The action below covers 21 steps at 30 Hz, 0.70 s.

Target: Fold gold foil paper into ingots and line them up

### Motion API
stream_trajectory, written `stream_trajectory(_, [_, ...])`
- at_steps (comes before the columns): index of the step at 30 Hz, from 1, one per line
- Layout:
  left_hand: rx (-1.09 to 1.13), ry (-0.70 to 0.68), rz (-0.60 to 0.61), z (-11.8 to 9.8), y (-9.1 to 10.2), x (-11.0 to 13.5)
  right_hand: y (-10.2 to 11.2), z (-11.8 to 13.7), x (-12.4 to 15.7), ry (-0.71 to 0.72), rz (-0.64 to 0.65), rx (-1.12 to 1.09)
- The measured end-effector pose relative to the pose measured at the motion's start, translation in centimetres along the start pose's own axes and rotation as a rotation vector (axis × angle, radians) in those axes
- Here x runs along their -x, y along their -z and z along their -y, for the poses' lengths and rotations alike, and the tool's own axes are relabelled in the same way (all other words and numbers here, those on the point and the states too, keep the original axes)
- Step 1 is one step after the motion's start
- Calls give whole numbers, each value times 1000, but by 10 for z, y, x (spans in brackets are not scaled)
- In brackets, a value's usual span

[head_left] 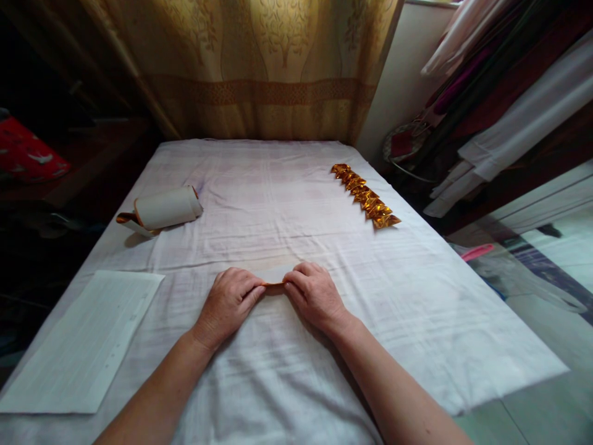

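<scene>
Between my two hands lies a small sheet of paper [273,273], pale on top, with a thin gold-orange rolled or folded edge towards me. My left hand [234,298] pinches the left end of that edge between thumb and fingers. At its right end, my right hand [315,293] grips in the same way. Both hands rest low on the white cloth, and the fingers cover much of the sheet. Further off to the right is a row of shiny gold folded paper pieces [367,196]. A roll of pale-backed gold paper [167,207] lies at the left.
A cloth-covered table [278,204] fills the middle. White paper sheets [83,340] lie near its left edge. Behind it hangs a gold curtain [269,62]. Clothes [509,123] hang at the right, above a plastic bag [523,284]. A red item [30,151] stands at the left.
</scene>
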State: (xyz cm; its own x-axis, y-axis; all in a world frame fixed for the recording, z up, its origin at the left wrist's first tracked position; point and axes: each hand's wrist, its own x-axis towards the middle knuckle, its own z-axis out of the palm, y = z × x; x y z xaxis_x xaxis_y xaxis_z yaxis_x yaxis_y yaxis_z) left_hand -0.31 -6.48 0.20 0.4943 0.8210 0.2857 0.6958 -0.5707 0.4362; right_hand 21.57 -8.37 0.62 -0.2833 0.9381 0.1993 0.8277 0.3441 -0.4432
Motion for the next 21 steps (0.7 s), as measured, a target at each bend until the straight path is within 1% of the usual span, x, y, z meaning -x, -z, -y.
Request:
stream_trajectory(5, [-43,104,-26,-4,-3,-3,0,3,-8,-64,-2,52])
stream_trajectory(11, [-181,220,16,-16,-2,-6,-4,4,-13,-137,-31,52])
stream_trajectory(15, [-258,245,50,-25,0,-7,-10,3,-13,-189,-84,39])
stream_trajectory(21, [-339,255,64,-31,-2,-7,-12,2,-12,-151,-109,46])
